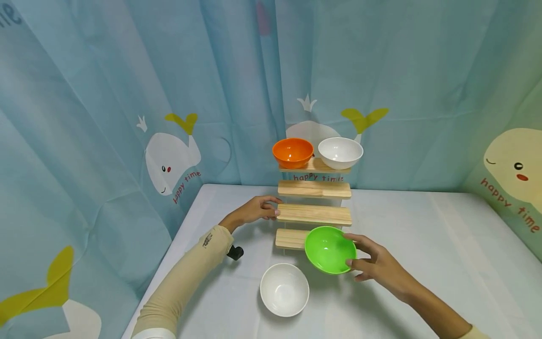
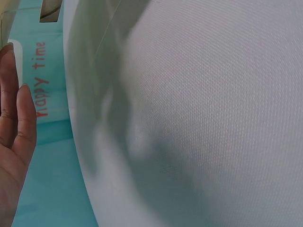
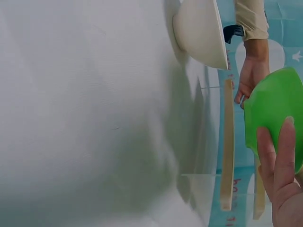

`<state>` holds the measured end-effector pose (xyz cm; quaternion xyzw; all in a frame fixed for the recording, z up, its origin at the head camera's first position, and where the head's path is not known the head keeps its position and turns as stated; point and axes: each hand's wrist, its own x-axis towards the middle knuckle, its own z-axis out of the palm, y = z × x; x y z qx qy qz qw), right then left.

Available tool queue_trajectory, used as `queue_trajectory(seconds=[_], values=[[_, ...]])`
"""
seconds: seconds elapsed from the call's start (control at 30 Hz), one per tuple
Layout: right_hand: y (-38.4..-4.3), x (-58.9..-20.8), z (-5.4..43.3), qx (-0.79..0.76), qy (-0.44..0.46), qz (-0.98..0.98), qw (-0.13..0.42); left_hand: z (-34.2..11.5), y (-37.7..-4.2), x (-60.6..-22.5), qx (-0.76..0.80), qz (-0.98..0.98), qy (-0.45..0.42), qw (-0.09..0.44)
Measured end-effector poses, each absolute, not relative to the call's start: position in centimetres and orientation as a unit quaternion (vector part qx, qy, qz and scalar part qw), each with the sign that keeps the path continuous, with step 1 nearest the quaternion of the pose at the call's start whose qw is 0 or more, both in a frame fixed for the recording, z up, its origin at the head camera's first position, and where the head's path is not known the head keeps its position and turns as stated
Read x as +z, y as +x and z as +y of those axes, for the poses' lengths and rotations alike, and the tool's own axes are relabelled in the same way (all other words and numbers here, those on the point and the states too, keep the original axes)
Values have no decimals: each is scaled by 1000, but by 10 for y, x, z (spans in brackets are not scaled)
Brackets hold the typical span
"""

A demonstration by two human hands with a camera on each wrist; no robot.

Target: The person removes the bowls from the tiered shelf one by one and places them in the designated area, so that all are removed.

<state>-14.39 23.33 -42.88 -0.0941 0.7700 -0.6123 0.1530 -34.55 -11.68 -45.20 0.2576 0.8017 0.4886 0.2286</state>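
Note:
My right hand [image 1: 381,267] grips a green bowl [image 1: 328,250] by its right rim, with the thumb at the rim and the fingers on its side. The bowl is tilted in front of the lowest tier of a wooden stepped shelf [image 1: 314,214]. In the right wrist view, fingers press on the green bowl's [image 3: 274,106] outer wall. My left hand [image 1: 254,210] touches the shelf's left side near its middle tiers; its fingers look fairly straight in the left wrist view [image 2: 16,113]. A white bowl [image 1: 284,290] stands upright on the table before the shelf.
On the top tier sit an orange bowl [image 1: 292,153] at the left and another white bowl [image 1: 340,153] at the right. A small black object [image 1: 235,253] shows beside the left sleeve. Whale-print curtains [image 1: 237,94] hang behind the white table [image 1: 423,235].

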Motion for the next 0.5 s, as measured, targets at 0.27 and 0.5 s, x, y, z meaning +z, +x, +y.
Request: queue_trajectory(seconds=[0.27,0.5], values=[[-132,-432,243,-611,-94,771,152,-116,-345,-452,493,799,257,229],[-125,-440,246,-609,-85,770,171,-117,-346,-452,493,799,255,231]])
